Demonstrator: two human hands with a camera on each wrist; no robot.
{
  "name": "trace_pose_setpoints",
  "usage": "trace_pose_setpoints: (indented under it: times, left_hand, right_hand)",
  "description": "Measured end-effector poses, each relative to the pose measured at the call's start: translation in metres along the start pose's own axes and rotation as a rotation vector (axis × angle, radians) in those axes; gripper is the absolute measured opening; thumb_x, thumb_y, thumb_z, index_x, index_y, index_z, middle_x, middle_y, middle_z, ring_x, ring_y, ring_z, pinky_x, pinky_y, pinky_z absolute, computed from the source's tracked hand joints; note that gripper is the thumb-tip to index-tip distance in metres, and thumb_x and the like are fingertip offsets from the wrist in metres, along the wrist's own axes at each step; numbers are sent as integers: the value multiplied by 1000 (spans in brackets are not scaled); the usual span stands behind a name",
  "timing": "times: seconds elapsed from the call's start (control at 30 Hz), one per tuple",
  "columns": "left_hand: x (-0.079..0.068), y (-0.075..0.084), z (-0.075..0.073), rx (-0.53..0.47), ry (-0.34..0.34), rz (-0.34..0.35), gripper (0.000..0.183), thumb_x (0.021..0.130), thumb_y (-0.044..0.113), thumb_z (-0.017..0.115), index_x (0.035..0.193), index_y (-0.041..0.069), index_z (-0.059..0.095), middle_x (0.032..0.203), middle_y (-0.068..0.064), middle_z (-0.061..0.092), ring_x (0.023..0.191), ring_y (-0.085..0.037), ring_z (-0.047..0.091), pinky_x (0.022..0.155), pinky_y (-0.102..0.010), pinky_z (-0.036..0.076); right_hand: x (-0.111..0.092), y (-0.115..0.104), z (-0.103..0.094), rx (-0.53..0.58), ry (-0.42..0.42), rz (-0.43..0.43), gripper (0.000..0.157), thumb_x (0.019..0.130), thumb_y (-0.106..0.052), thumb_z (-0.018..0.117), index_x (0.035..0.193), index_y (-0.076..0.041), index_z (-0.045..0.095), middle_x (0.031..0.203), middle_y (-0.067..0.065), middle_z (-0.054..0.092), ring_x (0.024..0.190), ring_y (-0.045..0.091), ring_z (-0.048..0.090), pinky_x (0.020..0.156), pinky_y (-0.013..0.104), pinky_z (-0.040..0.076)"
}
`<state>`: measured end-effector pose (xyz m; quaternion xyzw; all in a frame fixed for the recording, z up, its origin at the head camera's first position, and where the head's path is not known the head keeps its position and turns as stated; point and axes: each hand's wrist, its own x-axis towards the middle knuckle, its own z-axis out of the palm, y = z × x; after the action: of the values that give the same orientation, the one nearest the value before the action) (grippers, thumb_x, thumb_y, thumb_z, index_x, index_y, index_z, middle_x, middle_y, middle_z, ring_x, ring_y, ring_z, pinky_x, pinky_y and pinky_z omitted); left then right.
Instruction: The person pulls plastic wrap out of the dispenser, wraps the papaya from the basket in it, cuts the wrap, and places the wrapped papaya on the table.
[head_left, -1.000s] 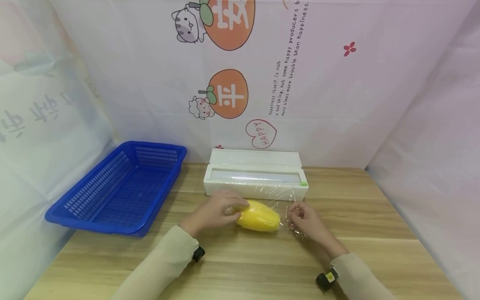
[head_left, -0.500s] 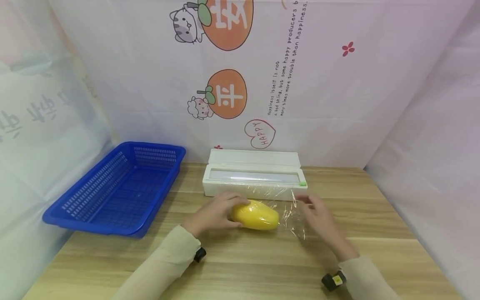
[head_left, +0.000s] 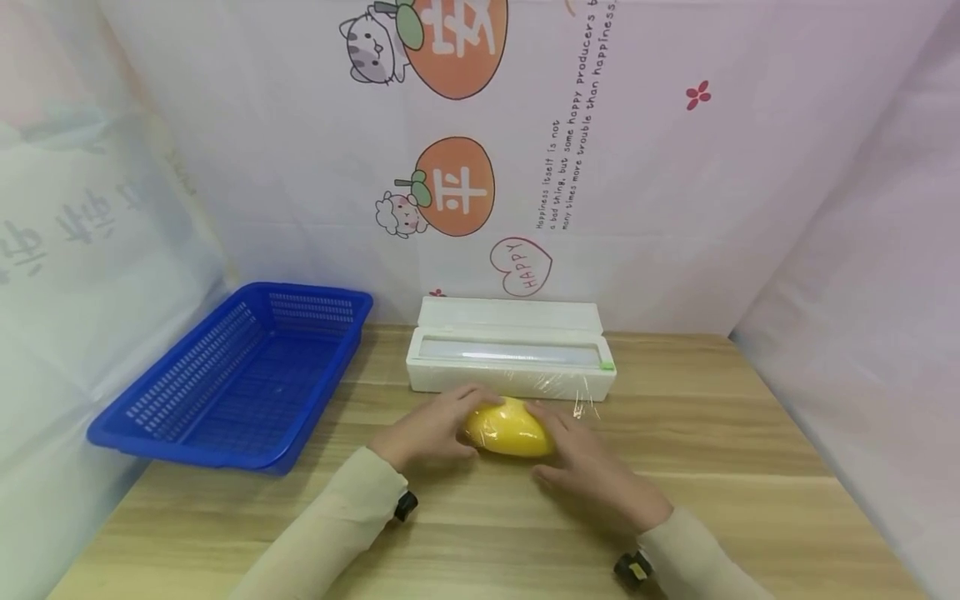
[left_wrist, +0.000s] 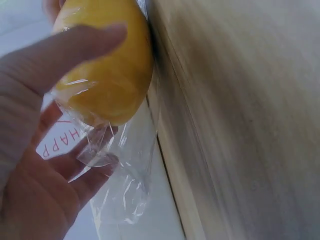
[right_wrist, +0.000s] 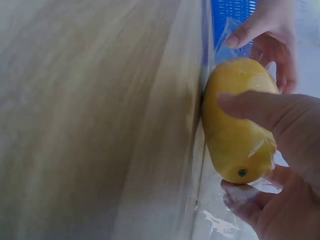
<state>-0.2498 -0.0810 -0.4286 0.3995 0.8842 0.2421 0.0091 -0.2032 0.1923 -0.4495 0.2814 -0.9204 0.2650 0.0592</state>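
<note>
A smooth yellow mango-like fruit [head_left: 508, 428], wrapped in clear cling film, lies lengthwise on the wooden table between both hands. My left hand [head_left: 438, 425] holds its left end, the thumb in front and the fingers behind. At its right end my right hand [head_left: 592, 467] curves round it in the same way. The thumb [right_wrist: 247, 106] crosses the fruit in the right wrist view, near a small dark spot on its end. Loose, crumpled cling film [left_wrist: 125, 187] hangs past the fruit's end among the left fingers.
Right behind the fruit stands a white cling film box [head_left: 513, 383], its lid [head_left: 510, 315] raised and the roll [head_left: 510, 353] inside. Strands of film trail over its front. A blue plastic basket [head_left: 318, 400] sits at the left. A printed white cloth [head_left: 637, 250] hangs behind.
My right hand has let go of the loose film at the right and come left onto the fruit's right end. The left hand has stayed at the left end.
</note>
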Motion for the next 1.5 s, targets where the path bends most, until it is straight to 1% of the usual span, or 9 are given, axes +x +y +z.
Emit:
trace_pose_setpoints:
  times: [0.17,0.4,0.53,0.67,0.8,0.97,1.07,1.27,1.5]
  left_hand:
    - [0,-1,4,-1,32,3,83,72,5,87,143,21,48,146,1,45,135,-19,42,114,-37,33]
    - [-2,-3,6,24,67,11,72,77,13,85,140,21,52,143,3,48,134,-16,42,114,-35,32]
    - [-2,-6,7,22,77,25,72,77,15,86,141,19,53,142,3,51,133,-16,44,113,-36,34]
    - [-1,-12,7,-49,73,2,72,78,16,86,142,18,54,143,2,52,133,-17,46,112,-38,36]
    - [3,-17,5,-138,52,-42,71,79,18,87,142,18,55,141,2,53,128,-15,50,107,-36,42]
    - [9,-18,-1,-171,12,-50,71,78,17,86,141,11,56,137,-2,56,120,-17,53,100,-34,47]
    - [13,-18,-4,-193,-11,-65,70,77,15,85,141,9,56,136,-4,57,118,-17,53,98,-33,48]
    - [26,-29,-7,-280,-65,-95,66,77,16,86,138,17,60,131,5,60,113,-12,56,97,-32,48]
    - [36,-41,-10,-343,-110,-161,67,77,27,87,138,25,61,131,11,60,109,-11,59,98,-37,47]
  right_hand:
    - [2,0,2,31,24,-15,95,75,-8,86,155,-17,35,149,7,42,132,30,46,107,52,40]
    - [2,-1,2,19,53,-45,91,74,2,83,152,-15,40,145,10,46,128,33,49,104,53,43]
    - [3,-1,1,12,58,-51,90,73,3,83,151,-14,41,142,11,49,126,32,51,103,52,44]
    - [5,0,1,9,53,-26,87,75,3,82,150,-15,42,137,9,51,124,29,52,104,51,44]
    - [10,3,1,-19,47,-23,81,78,0,83,148,-11,43,131,12,54,120,30,54,103,50,45]
    - [15,12,-4,5,1,-41,80,81,-9,83,149,-5,42,140,18,50,127,35,50,106,54,41]
    - [18,19,-9,49,-46,-35,80,82,-15,83,150,-8,41,148,17,45,133,36,45,108,56,37]
    - [27,30,-18,126,-156,0,78,85,-20,81,152,-15,41,149,12,44,134,33,44,111,56,34]
    - [38,39,-23,238,-212,70,71,85,-17,81,146,-11,46,142,10,51,131,30,47,112,55,32]
